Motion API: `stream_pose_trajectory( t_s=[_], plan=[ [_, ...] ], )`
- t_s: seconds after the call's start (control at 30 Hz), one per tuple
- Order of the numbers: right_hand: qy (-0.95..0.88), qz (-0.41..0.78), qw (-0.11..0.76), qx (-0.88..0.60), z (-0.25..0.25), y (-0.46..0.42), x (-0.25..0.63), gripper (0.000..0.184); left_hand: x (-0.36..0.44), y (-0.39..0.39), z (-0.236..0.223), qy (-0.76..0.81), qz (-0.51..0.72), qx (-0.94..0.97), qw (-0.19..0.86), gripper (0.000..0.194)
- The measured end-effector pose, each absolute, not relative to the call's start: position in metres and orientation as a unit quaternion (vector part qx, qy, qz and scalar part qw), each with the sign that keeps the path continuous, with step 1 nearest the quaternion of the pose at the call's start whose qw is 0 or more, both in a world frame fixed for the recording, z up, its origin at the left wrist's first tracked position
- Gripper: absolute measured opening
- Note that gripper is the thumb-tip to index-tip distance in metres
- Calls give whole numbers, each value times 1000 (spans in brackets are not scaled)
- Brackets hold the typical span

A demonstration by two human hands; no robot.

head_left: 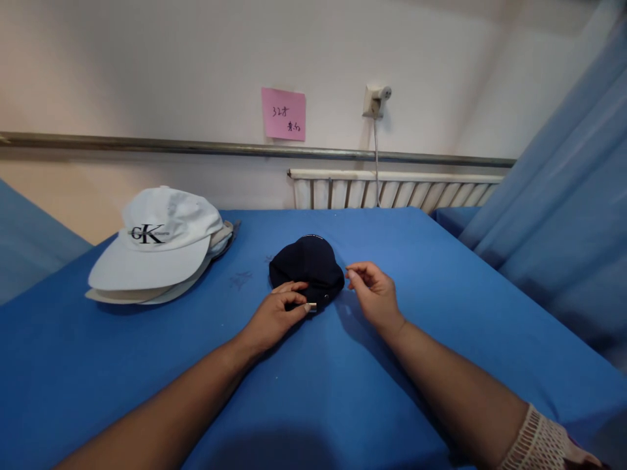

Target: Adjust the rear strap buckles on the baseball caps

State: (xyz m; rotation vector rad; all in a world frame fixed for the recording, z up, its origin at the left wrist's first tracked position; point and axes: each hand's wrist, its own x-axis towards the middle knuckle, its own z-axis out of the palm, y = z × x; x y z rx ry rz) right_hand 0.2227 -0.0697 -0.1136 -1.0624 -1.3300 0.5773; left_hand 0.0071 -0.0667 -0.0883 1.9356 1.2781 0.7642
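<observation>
A dark navy cap (308, 261) lies on the blue-covered table in front of me, its crown bulging up. My left hand (279, 313) grips the cap's near left edge, thumb below and fingers above. By the thumb tip shows a small shiny metal buckle (311, 307) on the cap's strap. Just off the cap's right side is my right hand (375, 294), with thumb and forefinger drawn together in a pinch. Whatever sits between those fingertips, if anything, is too small to make out.
Stacked white caps (169, 222) stand on the left of the blue table cover (416, 365). Dark thread-like bits (240, 281) lie left of the navy cap. Behind are a metal rail (196, 145), a radiator (392, 189), a pink note (284, 114) and a plugged socket (375, 102). Blue curtains (563, 209) hang at right.
</observation>
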Motion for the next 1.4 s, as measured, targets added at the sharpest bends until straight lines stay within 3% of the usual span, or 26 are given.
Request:
stream_pose_trajectory(
  t_s=[0.2, 0.43, 0.6, 0.83, 0.97, 1.27, 1.4],
  plan=[
    [-567, 300, 598, -481, -114, -67, 226, 16, 5, -71, -79, 497, 328, 662, 456, 20],
    [-648, 265, 548, -458, -119, -72, 220, 14, -4, -70, -73, 449, 383, 488, 643, 17],
    [-658, 290, 531, -448, -122, -72, 215, 16, -9, -67, -73, 434, 391, 455, 672, 19],
    [-689, 306, 504, -422, -113, -81, 208, 13, -4, -71, -77, 458, 374, 511, 623, 17],
    [-735, 293, 462, -400, -112, -84, 208, 22, 3, -73, -78, 486, 359, 567, 561, 22],
    [-764, 250, 408, -433, -117, -78, 211, 11, 7, -77, -83, 498, 323, 711, 376, 20],
    [-767, 249, 392, -444, -116, -78, 213, 11, 8, -79, -80, 548, 300, 698, 351, 30]
  ],
)
